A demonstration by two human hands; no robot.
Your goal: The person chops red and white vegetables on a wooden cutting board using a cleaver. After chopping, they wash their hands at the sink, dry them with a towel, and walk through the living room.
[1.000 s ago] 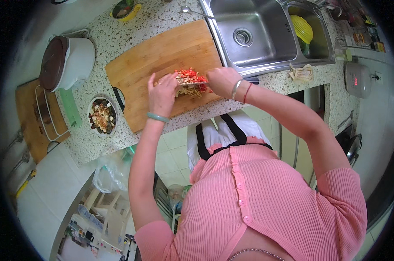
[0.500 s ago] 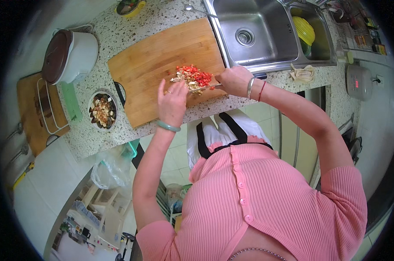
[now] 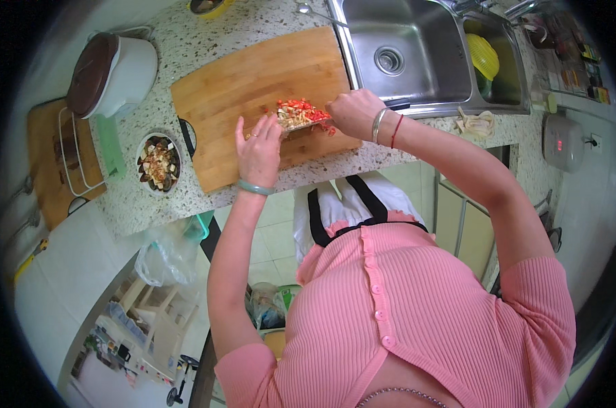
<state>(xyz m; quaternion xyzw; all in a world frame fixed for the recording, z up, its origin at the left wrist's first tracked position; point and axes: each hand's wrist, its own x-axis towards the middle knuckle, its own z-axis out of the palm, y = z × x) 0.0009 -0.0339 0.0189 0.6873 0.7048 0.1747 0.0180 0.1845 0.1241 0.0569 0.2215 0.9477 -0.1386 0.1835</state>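
A kitchen knife lies low over the wooden cutting board point(image 3: 233, 88), its thin blade point(image 3: 306, 127) edge-on along the near side of a pile of chopped red chili and pale minced bits point(image 3: 301, 112). My right hand point(image 3: 355, 114) is wrapped round the knife, and the black handle end point(image 3: 398, 105) sticks out to its right. At the pile's left end is my left hand point(image 3: 259, 151), fingers stretched and partly spread, the fingertips close to the blade's far end; whether they touch it I cannot tell. A few red pieces lie beside the blade near my right hand.
Left of the board stands a white bowl point(image 3: 160, 163) of dark and pale chopped food. Beyond it are a white cooker with a brown lid point(image 3: 121, 78) and a second board point(image 3: 46, 149). The steel sink point(image 3: 417, 61) adjoins the board's right; a crumpled cloth point(image 3: 476, 122) lies on the counter.
Both hands and the knife have moved slightly away from me and to the left. The blade now lies against the near side of the pile, which looks more gathered.
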